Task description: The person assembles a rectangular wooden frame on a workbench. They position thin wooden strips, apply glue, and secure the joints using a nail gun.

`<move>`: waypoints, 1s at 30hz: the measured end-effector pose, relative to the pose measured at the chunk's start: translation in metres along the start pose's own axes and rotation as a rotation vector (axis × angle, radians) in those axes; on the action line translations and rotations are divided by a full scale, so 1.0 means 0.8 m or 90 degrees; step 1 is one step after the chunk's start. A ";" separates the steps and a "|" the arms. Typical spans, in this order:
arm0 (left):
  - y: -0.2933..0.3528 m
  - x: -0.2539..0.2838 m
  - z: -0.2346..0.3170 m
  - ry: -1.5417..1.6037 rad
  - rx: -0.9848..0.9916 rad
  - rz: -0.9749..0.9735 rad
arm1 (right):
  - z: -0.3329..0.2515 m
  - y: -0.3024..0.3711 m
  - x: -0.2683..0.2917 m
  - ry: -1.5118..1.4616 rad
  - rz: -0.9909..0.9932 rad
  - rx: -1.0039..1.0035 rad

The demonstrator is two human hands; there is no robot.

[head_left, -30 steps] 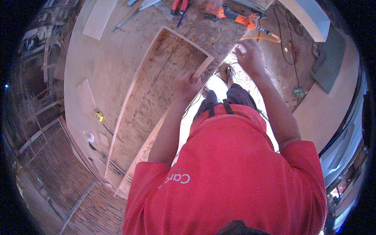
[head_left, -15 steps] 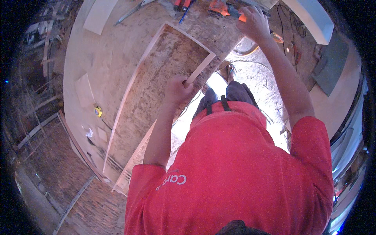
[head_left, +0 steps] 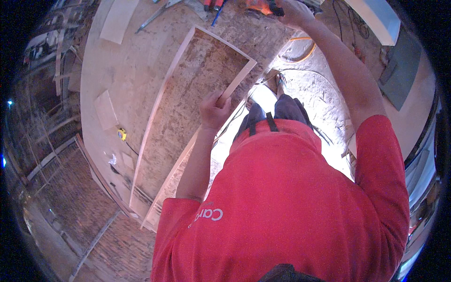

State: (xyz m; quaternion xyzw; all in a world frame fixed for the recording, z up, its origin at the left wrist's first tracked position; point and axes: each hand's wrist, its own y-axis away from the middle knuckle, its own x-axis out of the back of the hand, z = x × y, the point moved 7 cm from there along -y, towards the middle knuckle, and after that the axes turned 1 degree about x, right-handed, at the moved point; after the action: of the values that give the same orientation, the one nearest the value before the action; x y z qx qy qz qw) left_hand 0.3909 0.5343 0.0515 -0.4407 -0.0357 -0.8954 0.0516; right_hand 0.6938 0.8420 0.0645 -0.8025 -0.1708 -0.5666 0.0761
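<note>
A narrow frame of pale wood strips point(head_left: 158, 96) lies on the worn worktable point(head_left: 124, 75). My left hand point(head_left: 215, 113) is closed around the strip on the near side, close to the frame's right end. At the far edge of the view, my right hand point(head_left: 297, 15) is closed at an orange-and-black tool point(head_left: 259, 6). The top of the picture cuts that tool off, so its exact kind cannot be made out. Part of the right hand's grip is hidden.
A yellow tape measure point(head_left: 122, 134) and a pale board piece point(head_left: 106, 110) lie left of the frame. Beyond it are a blue pen-like stick point(head_left: 216, 17), red handles point(head_left: 213, 4) and a metal square point(head_left: 152, 19). An orange hose point(head_left: 300, 56) hangs by the table's right edge.
My right hand has moved slightly farther away and left with the orange-and-black tool. My left hand keeps its grip on the frame, and the whole view has shifted a little.
</note>
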 end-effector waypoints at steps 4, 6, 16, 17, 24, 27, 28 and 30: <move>0.005 -0.003 -0.013 0.050 0.045 0.008 | -0.039 0.021 0.056 0.055 -0.100 -0.090; 0.002 -0.004 -0.014 0.075 0.050 0.000 | -0.033 0.036 0.062 -0.040 -0.054 -0.047; -0.023 -0.005 -0.002 0.107 0.000 -0.075 | -0.047 0.200 0.048 -0.580 -0.100 -0.255; -0.023 -0.008 -0.003 0.102 0.011 -0.104 | -0.053 0.210 0.044 -0.571 -0.093 -0.255; -0.017 -0.021 -0.018 0.125 -0.048 -0.062 | -0.114 0.253 0.022 -0.485 -0.087 -0.225; -0.017 -0.030 -0.029 0.105 0.000 -0.083 | -0.141 0.259 0.016 -0.475 -0.153 -0.293; -0.018 -0.034 -0.031 0.119 0.025 -0.094 | -0.146 0.258 0.011 -0.468 -0.168 -0.303; -0.012 -0.036 -0.032 0.125 0.040 -0.103 | -0.151 0.254 -0.001 -0.453 -0.199 -0.321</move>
State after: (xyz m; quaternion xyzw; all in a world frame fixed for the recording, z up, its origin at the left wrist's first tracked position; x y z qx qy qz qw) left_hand 0.3871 0.5429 0.0133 -0.3447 -0.0936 -0.9340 -0.0038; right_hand 0.6598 0.6147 0.1205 -0.9053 -0.1618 -0.2843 -0.2711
